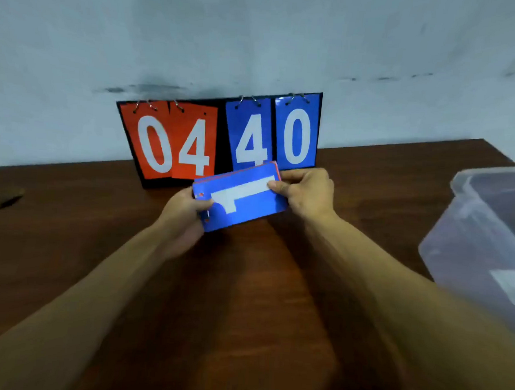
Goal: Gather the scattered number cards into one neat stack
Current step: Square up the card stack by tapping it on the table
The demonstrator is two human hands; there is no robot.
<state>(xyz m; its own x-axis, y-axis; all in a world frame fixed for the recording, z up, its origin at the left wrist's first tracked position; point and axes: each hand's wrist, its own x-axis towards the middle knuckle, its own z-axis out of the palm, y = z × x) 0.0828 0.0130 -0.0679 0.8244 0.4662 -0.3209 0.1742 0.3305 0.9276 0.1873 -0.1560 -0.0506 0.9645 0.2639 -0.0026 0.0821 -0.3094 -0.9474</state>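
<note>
Together, left hand (186,208) and right hand (306,191) pinch opposite ends of the card stack (241,197).

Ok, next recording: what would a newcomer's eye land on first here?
The flip scoreboard against the wall reads 04 in red and 40 in blue. Just in front, the left hand and right hand grip a stack of cards by its ends, a blue 1 on top. A clear plastic bin sits at the right edge.
</note>
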